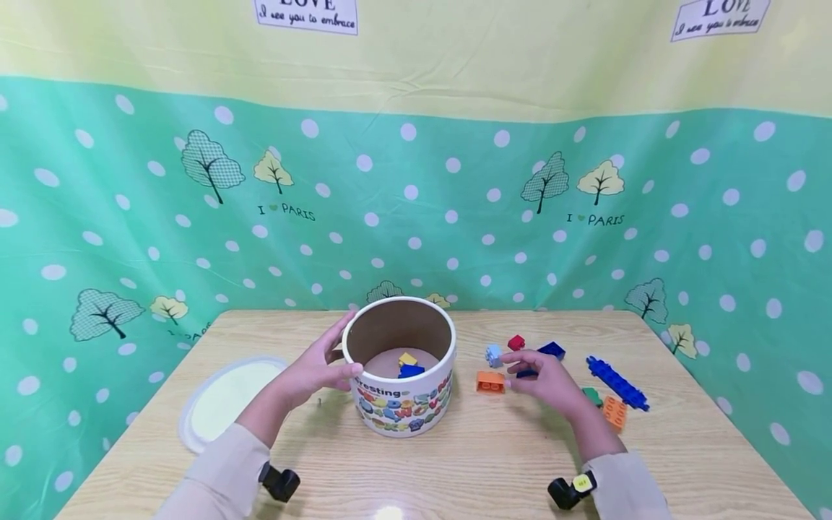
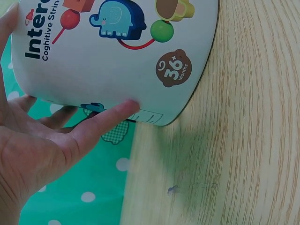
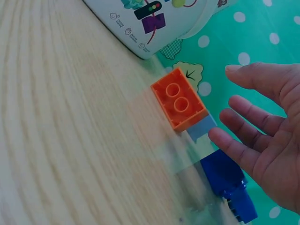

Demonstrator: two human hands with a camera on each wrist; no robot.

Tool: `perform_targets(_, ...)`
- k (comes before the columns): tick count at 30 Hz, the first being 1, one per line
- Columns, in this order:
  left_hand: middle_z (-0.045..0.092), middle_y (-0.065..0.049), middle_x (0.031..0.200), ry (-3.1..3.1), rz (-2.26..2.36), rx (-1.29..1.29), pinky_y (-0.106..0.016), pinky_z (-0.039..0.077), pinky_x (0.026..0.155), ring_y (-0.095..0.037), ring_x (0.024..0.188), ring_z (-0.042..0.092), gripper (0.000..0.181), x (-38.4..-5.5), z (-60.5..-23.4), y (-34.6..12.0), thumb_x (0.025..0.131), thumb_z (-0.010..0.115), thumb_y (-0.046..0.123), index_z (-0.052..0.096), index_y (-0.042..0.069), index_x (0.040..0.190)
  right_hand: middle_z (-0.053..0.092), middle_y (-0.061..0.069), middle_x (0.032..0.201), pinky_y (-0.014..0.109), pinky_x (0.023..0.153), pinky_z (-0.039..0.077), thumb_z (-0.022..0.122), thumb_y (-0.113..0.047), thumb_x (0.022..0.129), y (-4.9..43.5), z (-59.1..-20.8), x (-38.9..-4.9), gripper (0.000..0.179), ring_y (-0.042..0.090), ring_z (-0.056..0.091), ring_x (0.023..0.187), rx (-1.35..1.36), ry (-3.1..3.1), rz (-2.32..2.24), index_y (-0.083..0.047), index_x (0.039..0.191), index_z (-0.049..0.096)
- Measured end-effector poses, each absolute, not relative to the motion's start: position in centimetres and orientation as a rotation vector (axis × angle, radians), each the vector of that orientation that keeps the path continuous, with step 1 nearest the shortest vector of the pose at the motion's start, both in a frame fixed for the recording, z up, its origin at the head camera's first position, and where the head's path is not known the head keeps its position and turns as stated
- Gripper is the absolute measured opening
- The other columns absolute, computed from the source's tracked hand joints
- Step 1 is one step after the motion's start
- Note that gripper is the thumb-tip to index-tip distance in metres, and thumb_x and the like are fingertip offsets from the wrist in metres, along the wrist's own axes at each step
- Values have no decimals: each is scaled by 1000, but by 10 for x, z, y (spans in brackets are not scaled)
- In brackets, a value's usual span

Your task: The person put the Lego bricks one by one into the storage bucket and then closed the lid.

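A white printed bucket [image 1: 403,420] stands upright, with a yellow block [image 1: 407,358] and a blue block [image 1: 412,371] visible inside. My left hand [image 1: 318,372] holds its left side, thumb at the front rim, fingers spread round the wall. To the right, an orange brick [image 1: 490,383] rests on its side, its hollow underside towards me. Over the bricks, my right hand [image 1: 542,377] reaches with loosely bent fingers and nothing in its grasp. In the right wrist view, a gap shows between its thumb and the orange brick. A light blue block [image 1: 493,355] lies just behind that brick.
A white round lid [image 1: 224,404] lies left of the bucket on the wooden table. Behind the right hand are a red block [image 1: 516,342] and a dark blue block [image 1: 551,350]. Farther right lie a long blue piece [image 1: 616,383], a green block [image 1: 592,396] and another orange brick [image 1: 614,413].
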State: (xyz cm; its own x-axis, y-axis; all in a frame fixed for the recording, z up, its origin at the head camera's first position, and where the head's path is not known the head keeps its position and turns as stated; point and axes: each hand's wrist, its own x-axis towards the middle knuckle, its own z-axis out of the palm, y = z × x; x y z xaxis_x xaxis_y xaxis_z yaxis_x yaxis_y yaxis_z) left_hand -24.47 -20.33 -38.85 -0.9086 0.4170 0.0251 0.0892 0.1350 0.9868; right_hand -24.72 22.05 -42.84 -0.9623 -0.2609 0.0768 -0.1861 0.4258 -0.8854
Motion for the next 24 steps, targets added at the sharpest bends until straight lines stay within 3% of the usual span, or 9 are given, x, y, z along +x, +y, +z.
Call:
perform_targets(9,15,-17,159,2149,1851,500,-51,56,77,-51,135,28,99,-244,-388,-203,83,77,25,13,36,157,60,23,122,36,77,57,76,-10,85,223,-437,-248,44,38,56,114,-356,2510,-1671,-3,126,63)
perform_targets(24,17,-17,159,2160,1845,498,-50,56,76,-52,135,28,99,-245,-388,-203,83,77,25,12,34,157,62,15,126,37,89,53,75,-4,84,215,-446,-250,46,33,58,114,-460,2568,-1562,-6,128,63)
